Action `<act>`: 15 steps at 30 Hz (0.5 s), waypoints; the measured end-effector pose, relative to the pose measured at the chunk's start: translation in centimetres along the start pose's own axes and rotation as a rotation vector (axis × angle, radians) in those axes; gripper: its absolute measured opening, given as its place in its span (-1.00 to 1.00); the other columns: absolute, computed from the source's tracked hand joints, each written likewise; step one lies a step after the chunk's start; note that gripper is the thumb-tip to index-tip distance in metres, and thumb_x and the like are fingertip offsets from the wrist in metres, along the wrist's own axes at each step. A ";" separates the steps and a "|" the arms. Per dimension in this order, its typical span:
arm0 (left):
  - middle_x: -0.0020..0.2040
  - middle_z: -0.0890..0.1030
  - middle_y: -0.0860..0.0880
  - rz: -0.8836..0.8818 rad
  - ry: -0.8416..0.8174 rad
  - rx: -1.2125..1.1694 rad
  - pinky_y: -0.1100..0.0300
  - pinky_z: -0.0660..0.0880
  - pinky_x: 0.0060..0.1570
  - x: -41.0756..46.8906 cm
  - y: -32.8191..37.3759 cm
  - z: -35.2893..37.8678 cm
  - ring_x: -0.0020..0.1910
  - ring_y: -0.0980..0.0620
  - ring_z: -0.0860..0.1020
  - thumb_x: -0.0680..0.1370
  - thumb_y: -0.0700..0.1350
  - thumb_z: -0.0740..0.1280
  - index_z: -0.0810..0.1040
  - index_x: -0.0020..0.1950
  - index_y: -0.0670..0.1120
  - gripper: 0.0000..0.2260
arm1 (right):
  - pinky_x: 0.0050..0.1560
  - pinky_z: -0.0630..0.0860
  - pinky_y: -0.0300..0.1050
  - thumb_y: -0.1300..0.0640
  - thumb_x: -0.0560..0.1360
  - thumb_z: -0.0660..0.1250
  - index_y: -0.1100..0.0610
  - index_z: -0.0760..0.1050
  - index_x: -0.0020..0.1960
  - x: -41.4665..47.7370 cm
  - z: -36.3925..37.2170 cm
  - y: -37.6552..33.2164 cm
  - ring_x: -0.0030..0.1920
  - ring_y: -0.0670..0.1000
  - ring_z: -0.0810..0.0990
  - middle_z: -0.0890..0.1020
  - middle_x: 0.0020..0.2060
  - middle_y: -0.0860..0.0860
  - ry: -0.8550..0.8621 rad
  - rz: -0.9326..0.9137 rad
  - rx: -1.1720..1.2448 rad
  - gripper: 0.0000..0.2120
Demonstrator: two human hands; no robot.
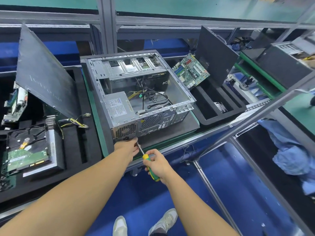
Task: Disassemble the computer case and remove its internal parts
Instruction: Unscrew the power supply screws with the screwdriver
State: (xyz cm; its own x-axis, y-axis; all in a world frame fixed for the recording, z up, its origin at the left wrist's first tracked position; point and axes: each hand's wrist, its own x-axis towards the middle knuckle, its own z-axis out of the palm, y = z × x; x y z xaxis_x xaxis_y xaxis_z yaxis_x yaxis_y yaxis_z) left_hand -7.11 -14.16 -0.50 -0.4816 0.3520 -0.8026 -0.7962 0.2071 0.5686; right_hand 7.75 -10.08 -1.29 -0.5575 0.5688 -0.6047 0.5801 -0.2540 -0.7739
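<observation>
An open grey computer case (180, 92) lies on its side on a dark mat at the bench's middle. Inside sit a silver power supply (117, 106) at the near left corner and loose cables (153, 97). My right hand (157, 163) grips a yellow-green screwdriver (150, 168), whose shaft points up-left at the case's rear lower corner. My left hand (128, 147) rests against that corner beside the shaft's tip, fingers curled near the tip. The tip itself is hidden by the fingers.
A removed motherboard (190, 70) leans in a black foam tray (219, 108) at the right. A dark side panel (44, 72) leans at the left over another foam tray holding a hard drive (27, 150) and wires. A diagonal metal bar (252, 116) crosses at the right.
</observation>
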 end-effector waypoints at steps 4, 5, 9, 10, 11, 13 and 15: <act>-0.18 0.61 -0.14 -0.021 0.076 -0.001 -0.01 0.61 0.01 0.5 -0.2 0.8 -0.28 -0.05 0.61 0.58 -0.25 0.40 0.49 -0.09 -0.21 -0.89 | -0.29 0.56 -0.20 0.21 0.57 0.36 -0.06 0.45 0.11 -0.2 -0.5 0.3 -0.32 -0.11 0.59 0.62 -0.20 -0.02 -0.030 -0.008 -0.013 -0.78; -0.20 0.60 -0.13 -0.017 0.098 -0.007 -0.01 0.60 0.00 0.6 -0.3 0.9 -0.28 -0.05 0.60 0.59 -0.24 0.39 0.47 -0.12 -0.18 -0.86 | -0.28 0.56 -0.20 0.20 0.57 0.36 -0.07 0.45 0.11 -0.3 -0.6 0.4 -0.30 -0.09 0.60 0.62 -0.20 -0.02 -0.035 -0.007 -0.015 -0.78; -0.19 0.58 -0.10 -0.001 0.112 -0.004 0.06 0.57 -0.16 0.6 -0.5 1.3 -0.28 -0.01 0.58 0.62 -0.24 0.35 0.47 -0.16 -0.17 -0.83 | -0.29 0.54 -0.18 0.19 0.57 0.37 -0.05 0.46 0.11 -0.5 -1.2 0.9 -0.29 -0.07 0.59 0.61 -0.18 0.01 -0.041 0.000 -0.041 -0.80; -0.19 0.59 -0.10 0.005 0.106 0.002 0.06 0.57 -0.13 0.6 -0.6 1.1 -0.27 -0.01 0.59 0.62 -0.24 0.34 0.49 -0.16 -0.18 -0.84 | -0.29 0.54 -0.17 0.19 0.56 0.37 -0.04 0.46 0.12 -0.5 -1.6 1.0 -0.29 -0.06 0.58 0.60 -0.18 0.02 -0.044 0.003 -0.045 -0.80; -0.18 0.60 -0.10 0.014 0.093 0.014 0.04 0.56 -0.05 0.5 -0.7 0.9 -0.26 -0.02 0.61 0.62 -0.24 0.35 0.52 -0.15 -0.18 -0.85 | -0.29 0.54 -0.16 0.20 0.56 0.37 -0.02 0.46 0.12 -0.6 -1.9 1.2 -0.28 -0.05 0.58 0.60 -0.17 0.02 -0.048 0.006 -0.044 -0.80; -0.13 0.65 -0.07 0.040 0.041 0.060 0.00 0.47 0.14 0.3 -1.0 0.0 -0.18 -0.03 0.64 0.61 -0.22 0.36 0.56 -0.09 -0.15 -0.91 | -0.30 0.54 -0.15 0.20 0.55 0.36 0.01 0.46 0.12 -0.8 -2.8 1.5 -0.28 -0.03 0.58 0.58 -0.15 0.05 -0.051 0.004 -0.030 -0.81; -0.04 0.68 -0.06 0.072 -0.028 0.124 0.01 0.44 0.19 0.1 -1.2 -0.9 -0.08 -0.03 0.67 0.62 -0.19 0.36 0.57 0.00 -0.13 -0.98 | -0.30 0.54 -0.13 0.20 0.55 0.35 0.06 0.47 0.12 -0.9 -3.5 1.8 -0.30 -0.03 0.58 0.57 -0.14 0.06 -0.023 -0.009 0.026 -0.82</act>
State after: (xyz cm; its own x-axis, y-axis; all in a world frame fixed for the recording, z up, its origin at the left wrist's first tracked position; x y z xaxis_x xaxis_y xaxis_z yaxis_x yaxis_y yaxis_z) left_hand -6.52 -15.19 -1.47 -0.5244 0.3949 -0.7544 -0.7076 0.2908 0.6440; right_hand 11.38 -8.29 -1.44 -0.5766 0.5532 -0.6013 0.5596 -0.2689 -0.7839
